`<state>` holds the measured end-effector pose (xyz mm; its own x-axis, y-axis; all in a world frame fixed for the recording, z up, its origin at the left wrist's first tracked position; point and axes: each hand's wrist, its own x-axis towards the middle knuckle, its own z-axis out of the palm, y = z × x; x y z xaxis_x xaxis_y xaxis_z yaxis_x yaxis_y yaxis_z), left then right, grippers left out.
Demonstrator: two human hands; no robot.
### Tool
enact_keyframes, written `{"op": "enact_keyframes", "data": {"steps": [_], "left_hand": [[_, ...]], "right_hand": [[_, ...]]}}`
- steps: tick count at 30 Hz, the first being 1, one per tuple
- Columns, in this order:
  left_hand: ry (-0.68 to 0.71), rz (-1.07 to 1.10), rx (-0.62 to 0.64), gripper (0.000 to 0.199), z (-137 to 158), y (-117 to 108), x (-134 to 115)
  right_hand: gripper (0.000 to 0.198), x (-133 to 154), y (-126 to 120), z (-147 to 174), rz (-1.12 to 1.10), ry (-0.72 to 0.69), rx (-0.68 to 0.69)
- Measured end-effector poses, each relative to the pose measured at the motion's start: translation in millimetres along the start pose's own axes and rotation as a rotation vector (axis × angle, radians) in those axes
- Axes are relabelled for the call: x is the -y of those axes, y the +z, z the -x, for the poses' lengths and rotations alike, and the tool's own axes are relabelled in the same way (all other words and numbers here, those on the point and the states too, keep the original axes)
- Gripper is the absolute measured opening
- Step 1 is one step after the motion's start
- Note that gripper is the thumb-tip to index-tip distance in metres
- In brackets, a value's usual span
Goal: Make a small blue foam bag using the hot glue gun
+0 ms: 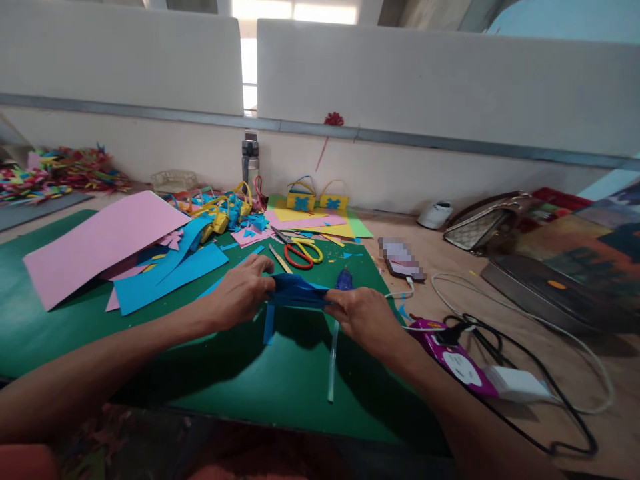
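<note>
A folded piece of blue craft paper (299, 291) is stretched between my two hands above the green mat (295, 373). My left hand (245, 290) pinches its left end, and my right hand (357, 313) pinches its right end. A narrow blue strip (269, 325) lies just below the left part of the paper. Behind my right hand is a blue glue gun (344, 279), partly hidden, with a clear glue stick (333, 367) showing below. Scissors (303, 253) with red and yellow handles rest beyond the paper, beside a pencil-like yellow tool (280, 259).
Pink sheets (107, 247) and blue sheets (170, 277) lie at left. Small yellow paper bags (301, 202) stand at the back. On the right are a phone (401, 259), a purple power strip (453, 357) with tangled cables, and a handbag (483, 227). A bottle (251, 165) stands by the wall.
</note>
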<state>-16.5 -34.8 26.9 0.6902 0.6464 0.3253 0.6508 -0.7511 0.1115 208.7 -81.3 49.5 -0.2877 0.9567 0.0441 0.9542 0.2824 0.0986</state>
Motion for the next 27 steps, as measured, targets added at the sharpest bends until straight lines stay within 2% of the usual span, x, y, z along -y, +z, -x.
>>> {"op": "enact_keyframes", "data": {"steps": [8,14,27], "left_hand": [[0.019,-0.113,0.045,0.02,-1.5,6.1,1.8],[0.025,-0.092,0.081,0.014,-0.3,12.8,5.0],[0.115,-0.082,0.05,0.013,3.1,19.2,6.0]], "right_hand": [[0.016,3.1,1.8,-5.2,0.012,0.012,0.064],[0.018,2.7,3.0,-6.1,0.004,0.019,0.065],[0.014,9.3,15.1,-7.7,0.011,0.007,0.109]]}}
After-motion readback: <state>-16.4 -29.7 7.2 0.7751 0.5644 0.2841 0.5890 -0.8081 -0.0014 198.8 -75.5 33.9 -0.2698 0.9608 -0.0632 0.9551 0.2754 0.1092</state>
